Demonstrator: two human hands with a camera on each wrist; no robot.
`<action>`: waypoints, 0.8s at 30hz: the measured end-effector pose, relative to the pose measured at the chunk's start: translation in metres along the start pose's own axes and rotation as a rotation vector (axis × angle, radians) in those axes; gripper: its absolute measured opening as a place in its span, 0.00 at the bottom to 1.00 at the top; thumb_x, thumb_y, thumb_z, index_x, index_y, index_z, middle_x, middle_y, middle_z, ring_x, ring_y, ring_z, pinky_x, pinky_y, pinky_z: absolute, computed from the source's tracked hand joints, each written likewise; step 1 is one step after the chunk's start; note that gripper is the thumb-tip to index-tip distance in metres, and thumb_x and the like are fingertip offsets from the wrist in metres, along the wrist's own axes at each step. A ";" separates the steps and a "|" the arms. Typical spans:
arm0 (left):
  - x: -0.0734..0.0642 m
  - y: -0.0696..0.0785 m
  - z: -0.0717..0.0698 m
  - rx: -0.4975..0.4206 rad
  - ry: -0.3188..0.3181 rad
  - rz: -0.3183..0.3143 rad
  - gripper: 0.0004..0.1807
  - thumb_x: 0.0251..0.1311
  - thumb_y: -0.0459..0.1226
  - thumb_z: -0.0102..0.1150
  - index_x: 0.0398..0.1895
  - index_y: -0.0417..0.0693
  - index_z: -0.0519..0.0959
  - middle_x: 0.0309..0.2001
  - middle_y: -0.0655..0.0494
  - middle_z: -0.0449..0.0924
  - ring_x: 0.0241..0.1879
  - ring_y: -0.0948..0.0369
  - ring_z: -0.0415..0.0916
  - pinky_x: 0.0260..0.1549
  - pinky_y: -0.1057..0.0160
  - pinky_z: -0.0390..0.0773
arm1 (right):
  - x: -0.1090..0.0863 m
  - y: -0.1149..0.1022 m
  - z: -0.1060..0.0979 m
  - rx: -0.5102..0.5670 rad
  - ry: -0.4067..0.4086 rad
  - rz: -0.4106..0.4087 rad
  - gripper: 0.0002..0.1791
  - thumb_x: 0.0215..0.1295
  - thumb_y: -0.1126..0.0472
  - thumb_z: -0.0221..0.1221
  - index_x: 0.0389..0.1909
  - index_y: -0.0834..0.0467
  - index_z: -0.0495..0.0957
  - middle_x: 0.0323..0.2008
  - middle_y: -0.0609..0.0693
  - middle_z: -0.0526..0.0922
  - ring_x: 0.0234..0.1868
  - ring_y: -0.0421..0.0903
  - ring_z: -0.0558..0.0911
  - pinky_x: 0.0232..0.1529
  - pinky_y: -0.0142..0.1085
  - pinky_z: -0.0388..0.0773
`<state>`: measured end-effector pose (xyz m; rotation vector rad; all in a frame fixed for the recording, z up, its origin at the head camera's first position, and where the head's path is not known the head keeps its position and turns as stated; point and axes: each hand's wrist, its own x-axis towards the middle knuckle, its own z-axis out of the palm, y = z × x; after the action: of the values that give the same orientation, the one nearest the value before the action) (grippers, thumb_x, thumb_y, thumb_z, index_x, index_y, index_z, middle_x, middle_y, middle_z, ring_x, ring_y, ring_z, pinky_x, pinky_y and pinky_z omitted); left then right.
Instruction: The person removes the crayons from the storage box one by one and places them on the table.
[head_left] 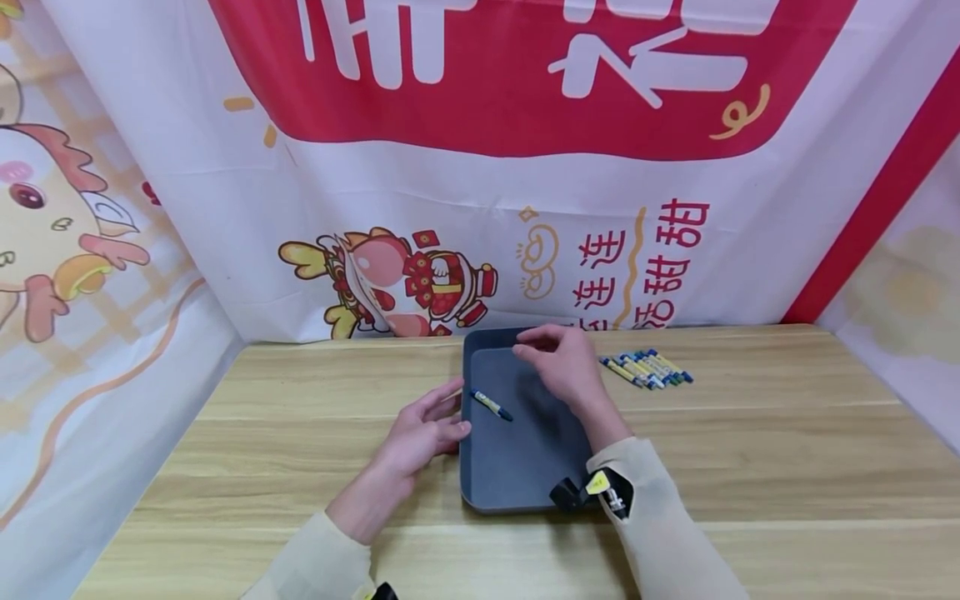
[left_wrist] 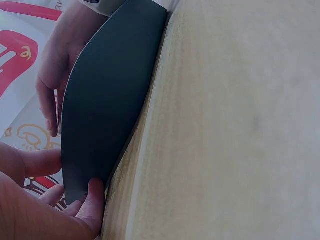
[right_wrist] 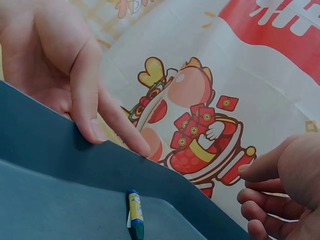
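Observation:
A dark grey tray (head_left: 525, 475) lies on the wooden table. Along its left wall, my left hand (head_left: 418, 433) rests with fingers extended; in the left wrist view fingertips (left_wrist: 95, 187) touch the outer wall. Inside the tray, near that wall, is one dark green crayon (head_left: 491, 405) with a yellow wrapper, its wrapper partly peeled in the right wrist view. My right hand (head_left: 564, 367) hovers over the tray's far right part. Its fingers are loosely bent, the thumb stands apart from them, and nothing shows between them.
Several crayons (head_left: 647, 369) with yellow wrappers lie side by side on the table (head_left: 750, 433), right of the tray. A printed cloth (head_left: 420, 192) hangs behind the table's back edge, and cloth also covers both sides.

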<state>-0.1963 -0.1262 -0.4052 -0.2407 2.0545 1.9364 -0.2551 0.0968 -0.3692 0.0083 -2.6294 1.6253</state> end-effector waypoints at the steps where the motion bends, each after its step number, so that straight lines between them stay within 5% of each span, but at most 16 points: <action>1: 0.000 0.000 0.000 0.000 -0.002 0.000 0.35 0.69 0.31 0.65 0.77 0.64 0.72 0.78 0.45 0.70 0.73 0.45 0.75 0.60 0.52 0.85 | 0.000 0.001 0.001 0.003 -0.005 0.007 0.13 0.73 0.55 0.67 0.54 0.54 0.89 0.51 0.53 0.89 0.50 0.51 0.83 0.53 0.43 0.81; 24: 0.000 0.000 0.001 0.003 0.001 -0.004 0.34 0.70 0.31 0.65 0.77 0.65 0.73 0.78 0.45 0.71 0.73 0.46 0.76 0.58 0.54 0.86 | 0.003 0.013 0.025 -0.156 -0.228 0.026 0.10 0.68 0.56 0.72 0.48 0.50 0.92 0.45 0.48 0.90 0.46 0.48 0.84 0.52 0.43 0.82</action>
<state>-0.1962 -0.1257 -0.4048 -0.2452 2.0561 1.9311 -0.2596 0.0801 -0.3918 0.1631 -2.9315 1.5032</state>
